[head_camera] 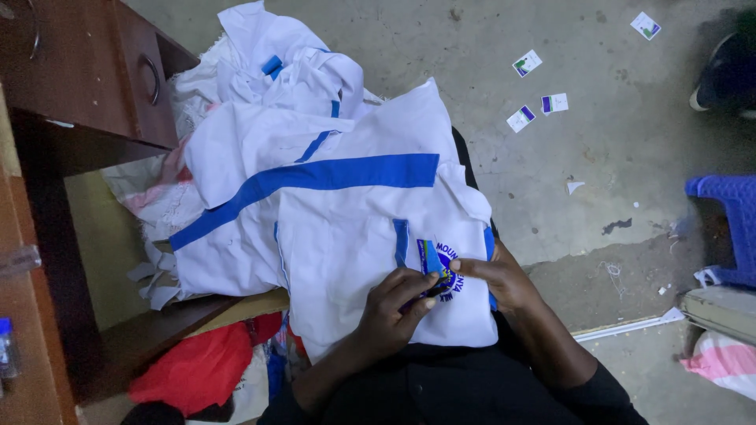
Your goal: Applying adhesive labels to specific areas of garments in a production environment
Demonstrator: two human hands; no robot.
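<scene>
Both hands on our lap: left hand and right hand pinch a small blue-green label against the white blue-striped cotton shirt. More white shirts piled beyond; blue plastic stool at right.

Desk blocks left – bare floor open right.
</scene>
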